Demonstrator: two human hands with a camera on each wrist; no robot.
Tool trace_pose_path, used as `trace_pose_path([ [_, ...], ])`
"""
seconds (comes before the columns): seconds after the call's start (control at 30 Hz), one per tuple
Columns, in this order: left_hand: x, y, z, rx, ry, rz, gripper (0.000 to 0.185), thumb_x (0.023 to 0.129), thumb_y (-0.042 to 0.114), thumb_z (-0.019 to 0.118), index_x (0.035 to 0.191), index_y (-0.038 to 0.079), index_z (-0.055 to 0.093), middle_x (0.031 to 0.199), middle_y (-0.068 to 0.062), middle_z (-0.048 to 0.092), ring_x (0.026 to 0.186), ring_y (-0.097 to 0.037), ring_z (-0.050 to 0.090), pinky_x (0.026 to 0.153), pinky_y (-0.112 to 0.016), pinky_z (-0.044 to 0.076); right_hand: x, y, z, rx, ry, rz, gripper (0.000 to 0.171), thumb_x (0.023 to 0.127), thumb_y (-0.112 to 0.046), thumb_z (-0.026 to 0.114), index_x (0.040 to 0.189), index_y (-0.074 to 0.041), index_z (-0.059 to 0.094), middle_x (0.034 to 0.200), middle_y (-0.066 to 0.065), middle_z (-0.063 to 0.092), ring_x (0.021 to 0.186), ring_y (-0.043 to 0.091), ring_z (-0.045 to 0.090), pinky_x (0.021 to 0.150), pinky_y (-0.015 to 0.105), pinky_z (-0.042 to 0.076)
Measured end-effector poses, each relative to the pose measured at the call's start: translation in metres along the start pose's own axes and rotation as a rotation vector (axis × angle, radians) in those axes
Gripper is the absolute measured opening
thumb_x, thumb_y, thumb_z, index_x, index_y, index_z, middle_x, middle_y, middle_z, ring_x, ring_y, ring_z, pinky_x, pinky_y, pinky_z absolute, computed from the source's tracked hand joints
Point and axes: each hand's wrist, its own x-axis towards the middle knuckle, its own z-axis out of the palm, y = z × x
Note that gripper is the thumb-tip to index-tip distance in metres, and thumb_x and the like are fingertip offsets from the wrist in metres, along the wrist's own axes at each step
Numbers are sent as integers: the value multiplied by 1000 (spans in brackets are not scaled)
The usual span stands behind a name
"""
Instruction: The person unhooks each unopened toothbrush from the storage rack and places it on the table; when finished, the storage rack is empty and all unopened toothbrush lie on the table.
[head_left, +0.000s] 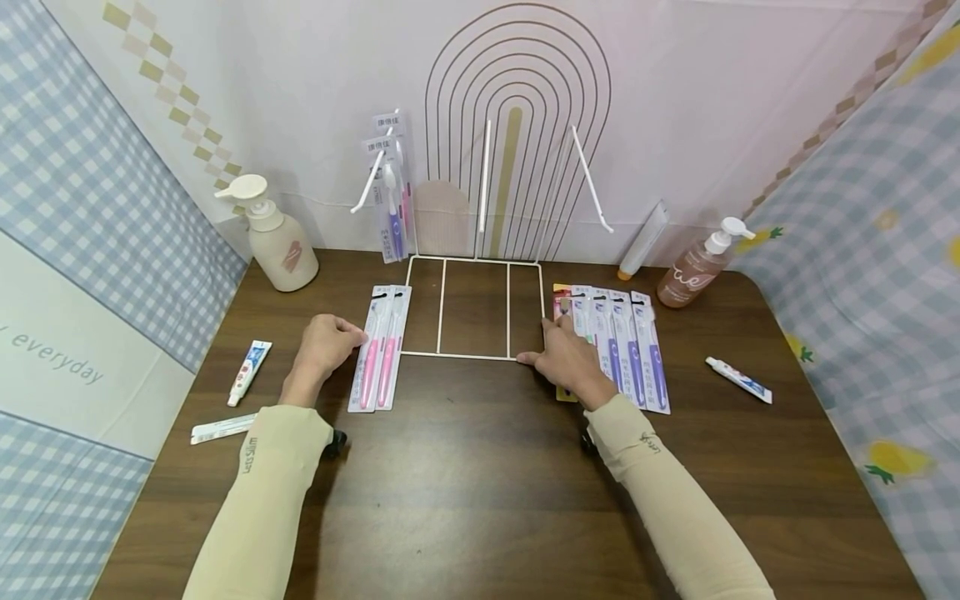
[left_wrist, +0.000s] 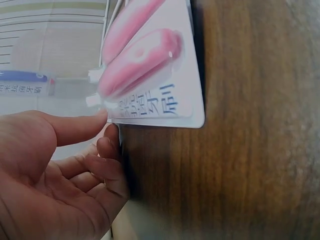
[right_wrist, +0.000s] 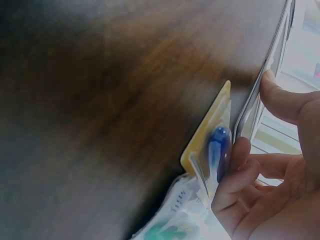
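Note:
Two packs of pink toothbrushes [head_left: 379, 348] lie left of the white wire rack [head_left: 474, 357]. My left hand [head_left: 352, 340] touches their left edge; in the left wrist view the thumb of that hand [left_wrist: 105, 129] meets the corner of the pink pack [left_wrist: 150, 65]. My right hand [head_left: 547, 346] rests on a yellow-backed pack [head_left: 561, 393] beside several purple toothbrush packs [head_left: 633, 350], its thumb at the rack's front right corner. In the right wrist view, the fingers of that hand [right_wrist: 255, 117] lie against the yellow pack with a blue brush [right_wrist: 216, 145].
More toothbrush packs [head_left: 395, 192] hang on the rack's left hook. A cream pump bottle [head_left: 276, 240] stands back left and a brown one [head_left: 693, 273] back right. Toothpaste tubes [head_left: 249, 371] [head_left: 738, 379] lie at both sides. A white tube [head_left: 643, 242] leans on the wall.

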Motion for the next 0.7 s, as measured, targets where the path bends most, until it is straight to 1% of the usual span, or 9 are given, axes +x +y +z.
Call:
trace_pose_path([
  [0.1, 0, 1, 0, 6, -2, -13, 23, 101, 24, 78, 105, 5, 89, 110, -16, 82, 93, -27, 71, 72, -35, 57, -1, 0, 1, -5, -5, 1, 98, 106, -53, 80, 173, 7, 40, 169, 37, 44, 96, 36, 69, 86, 60, 63],
  [0.17, 0, 1, 0, 5, -1, -19, 22, 101, 24, 79, 104, 5, 89, 108, -16, 82, 92, -27, 71, 72, -35, 58, -2, -1, 0, -8, -7, 3, 98, 106, -54, 79, 173, 7, 40, 169, 36, 44, 97, 36, 68, 87, 59, 63],
  [0.3, -1, 7, -2, -5, 16, -2, 22, 101, 24, 78, 101, 5, 89, 97, -12, 82, 83, -23, 70, 67, -34, 56, -2, 1, 0, 2, -5, 2, 97, 107, -52, 79, 173, 7, 40, 169, 37, 44, 92, 34, 66, 80, 54, 61],
  [0.37, -12, 23, -5, -17, 54, 4, 23, 102, 24, 78, 102, 4, 89, 98, -12, 84, 83, -21, 69, 66, -33, 55, -1, 2, 0, 3, -2, 1, 97, 107, -51, 80, 173, 8, 40, 170, 37, 43, 88, 32, 65, 76, 51, 59],
  [0.43, -29, 46, -10, -35, 108, 25, 26, 105, 24, 76, 110, 1, 88, 104, -17, 85, 87, -24, 71, 69, -33, 54, -1, 2, 0, 3, 0, -4, 96, 106, -50, 80, 173, 8, 41, 171, 38, 43, 86, 31, 65, 75, 50, 58],
  [0.5, -46, 72, -15, -67, 172, 68, 31, 108, 23, 75, 122, -3, 85, 115, -23, 85, 96, -27, 73, 74, -29, 52, -1, 2, -1, 4, 1, -6, 97, 106, -51, 80, 173, 8, 41, 171, 37, 43, 85, 31, 64, 75, 50, 58],
  [0.53, -53, 84, -17, -89, 197, 90, 32, 110, 22, 75, 128, -4, 82, 122, -26, 84, 103, -31, 74, 80, -29, 53, -2, 2, -1, 5, 1, -6, 98, 106, -52, 80, 173, 7, 41, 171, 37, 43, 85, 31, 65, 76, 51, 59],
  [0.6, -58, 101, -22, -125, 238, 153, 36, 111, 19, 74, 138, -6, 77, 130, -29, 81, 116, -38, 74, 90, -32, 54, -2, 2, -1, 10, -1, -8, 98, 106, -53, 80, 173, 7, 40, 170, 37, 43, 87, 32, 65, 78, 52, 60],
  [0.7, -54, 119, -27, -169, 283, 221, 40, 112, 17, 75, 145, -4, 73, 139, -27, 79, 131, -42, 72, 103, -37, 53, -3, 1, -1, 11, -3, -8, 99, 106, -53, 80, 173, 7, 40, 170, 36, 43, 87, 32, 66, 76, 52, 61],
])
